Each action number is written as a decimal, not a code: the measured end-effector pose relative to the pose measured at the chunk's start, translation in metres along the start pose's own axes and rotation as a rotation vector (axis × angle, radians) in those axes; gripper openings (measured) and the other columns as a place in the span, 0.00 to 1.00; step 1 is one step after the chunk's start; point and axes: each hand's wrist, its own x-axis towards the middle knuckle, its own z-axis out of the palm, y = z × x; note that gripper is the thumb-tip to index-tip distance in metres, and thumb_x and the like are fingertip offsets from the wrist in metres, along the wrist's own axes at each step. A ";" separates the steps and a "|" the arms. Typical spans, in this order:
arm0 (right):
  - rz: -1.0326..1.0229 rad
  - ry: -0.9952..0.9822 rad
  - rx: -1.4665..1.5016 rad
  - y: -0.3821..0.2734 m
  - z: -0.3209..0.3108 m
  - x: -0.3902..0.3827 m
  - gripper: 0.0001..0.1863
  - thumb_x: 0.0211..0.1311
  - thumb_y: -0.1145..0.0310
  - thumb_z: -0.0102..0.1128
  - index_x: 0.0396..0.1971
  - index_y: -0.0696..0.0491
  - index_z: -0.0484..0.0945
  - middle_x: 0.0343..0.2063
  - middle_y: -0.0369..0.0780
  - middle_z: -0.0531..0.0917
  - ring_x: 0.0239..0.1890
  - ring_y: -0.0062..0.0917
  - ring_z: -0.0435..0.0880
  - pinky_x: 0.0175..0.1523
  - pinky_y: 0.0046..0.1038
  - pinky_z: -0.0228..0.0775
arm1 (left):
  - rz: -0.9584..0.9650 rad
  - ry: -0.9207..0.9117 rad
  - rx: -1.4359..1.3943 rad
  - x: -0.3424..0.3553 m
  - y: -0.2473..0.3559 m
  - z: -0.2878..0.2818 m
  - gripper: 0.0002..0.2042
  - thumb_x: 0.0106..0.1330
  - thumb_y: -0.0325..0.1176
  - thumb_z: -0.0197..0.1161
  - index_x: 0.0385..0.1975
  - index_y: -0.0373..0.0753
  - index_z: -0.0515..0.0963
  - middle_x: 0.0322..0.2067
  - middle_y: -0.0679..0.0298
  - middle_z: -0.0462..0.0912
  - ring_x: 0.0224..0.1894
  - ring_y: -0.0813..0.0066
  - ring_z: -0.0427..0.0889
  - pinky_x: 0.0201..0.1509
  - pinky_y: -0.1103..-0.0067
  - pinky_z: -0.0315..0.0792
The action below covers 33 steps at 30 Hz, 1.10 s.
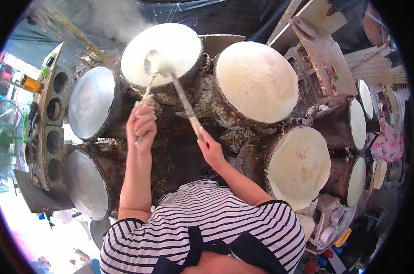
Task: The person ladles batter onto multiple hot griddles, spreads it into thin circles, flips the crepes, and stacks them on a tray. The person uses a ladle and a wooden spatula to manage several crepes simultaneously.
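My left hand (142,123) is closed around the lower part of a stick-handled tool (150,89) with a rough, pale wrapped handle. My right hand (210,147) grips the wrapped end of a long-handled tool (184,97). Both tools reach over a round griddle (140,84), whose top is covered by a white, wet-looking layer (177,39). Their far ends meet above it in a blur, where a greyish round shape (152,63) shows; which tool it belongs to cannot be told. Steam rises behind.
A pale sheet (257,82) covers the griddle at the right; a browned sheet (300,166) covers the nearer one. Two bare metal griddles (92,102) (86,182) stand left. More white-topped griddles (358,124) line the far right. Hollow blocks (55,109) and a wooden board (323,55) flank them.
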 end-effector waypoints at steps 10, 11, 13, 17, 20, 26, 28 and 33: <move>-0.084 -0.063 -0.221 0.005 -0.001 0.000 0.22 0.57 0.65 0.57 0.54 0.47 0.70 0.36 0.49 0.80 0.37 0.42 0.80 0.42 0.36 0.71 | 0.462 -0.272 0.051 -0.179 -0.016 0.088 0.13 0.71 0.38 0.37 0.29 0.33 0.60 0.20 0.62 0.65 0.10 0.78 0.65 0.05 0.82 0.60; -0.026 -0.041 -0.246 -0.001 -0.004 0.002 0.21 0.59 0.65 0.55 0.53 0.48 0.70 0.35 0.49 0.80 0.36 0.42 0.80 0.40 0.38 0.71 | 0.509 -0.267 0.072 -0.203 -0.021 0.097 0.13 0.71 0.38 0.37 0.31 0.33 0.60 0.21 0.61 0.65 0.10 0.78 0.65 0.05 0.82 0.60; -0.088 0.131 -0.372 0.005 -0.004 0.021 0.19 0.61 0.64 0.52 0.53 0.47 0.70 0.32 0.49 0.80 0.33 0.43 0.79 0.38 0.39 0.70 | 0.646 -0.377 0.124 -0.255 -0.026 0.100 0.14 0.71 0.38 0.38 0.35 0.30 0.61 0.23 0.61 0.65 0.10 0.77 0.65 0.05 0.82 0.60; -0.156 -0.111 -0.663 -0.005 0.011 0.005 0.23 0.59 0.60 0.54 0.55 0.44 0.67 0.29 0.46 0.78 0.29 0.44 0.78 0.34 0.42 0.71 | 0.877 -0.424 0.237 -0.379 -0.029 0.099 0.15 0.71 0.38 0.39 0.40 0.28 0.60 0.22 0.61 0.63 0.09 0.77 0.63 0.04 0.83 0.60; -0.183 -0.143 -0.379 -0.005 0.044 -0.044 0.22 0.57 0.62 0.56 0.53 0.45 0.69 0.31 0.47 0.80 0.34 0.43 0.80 0.36 0.40 0.71 | 0.956 -0.355 0.242 -0.455 -0.051 0.091 0.24 0.71 0.44 0.39 0.60 0.34 0.52 0.16 0.67 0.63 0.08 0.81 0.61 0.05 0.84 0.58; -0.276 -0.644 -0.188 -0.116 0.136 -0.174 0.30 0.59 0.60 0.53 0.60 0.50 0.58 0.42 0.49 0.78 0.41 0.44 0.78 0.44 0.38 0.72 | 0.980 -0.024 0.459 -0.649 -0.058 -0.005 0.22 0.71 0.43 0.41 0.58 0.36 0.57 0.17 0.67 0.63 0.13 0.83 0.60 0.11 0.87 0.53; -0.377 -0.780 -0.047 -0.136 0.170 -0.230 0.32 0.60 0.58 0.50 0.61 0.55 0.55 0.35 0.51 0.79 0.36 0.43 0.79 0.40 0.39 0.71 | 0.985 0.187 0.815 -0.712 -0.041 -0.075 0.21 0.70 0.44 0.44 0.56 0.36 0.61 0.18 0.68 0.65 0.13 0.85 0.59 0.12 0.88 0.51; -0.469 -1.431 -0.065 -0.165 0.254 -0.387 0.22 0.59 0.57 0.50 0.48 0.56 0.66 0.26 0.48 0.80 0.31 0.43 0.80 0.37 0.42 0.71 | 1.674 1.214 0.652 -0.657 -0.093 -0.119 0.20 0.64 0.43 0.56 0.52 0.40 0.69 0.22 0.71 0.73 0.13 0.90 0.54 0.12 0.89 0.48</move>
